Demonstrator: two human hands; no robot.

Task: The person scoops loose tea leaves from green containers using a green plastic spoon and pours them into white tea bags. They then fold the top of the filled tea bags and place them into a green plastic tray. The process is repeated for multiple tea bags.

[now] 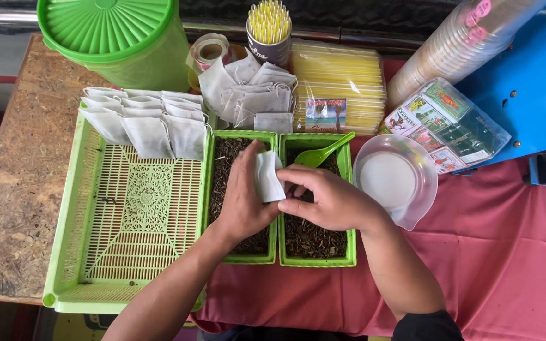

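So I'm holding a small white filter bag (268, 178) up between both hands right over the two little green bins of dried tea leaves (314, 237). My left hand (242, 201) is wrapped around the back of the bag, fingers closed on it, and my right hand (323, 197) is pinching its front edge, so both are gripping the same bag. It's hanging just above the gap between the left bin (222, 189) and the right one.

Looks to me like I'm in the middle of closing up or folding a filled bag, though I can't tell from here how much is inside. The green scoop (323, 153) is lying in the right bin, untouched.

Finished-looking bags (146, 123) are lined up along the far end of the big green tray (96, 252) on my left, and a loose heap of empty bags (248, 95) is sitting behind the bins. I'm guessing the next bit needs a careful hold so nothing spills, then a short reach left to the tray, beside that row.
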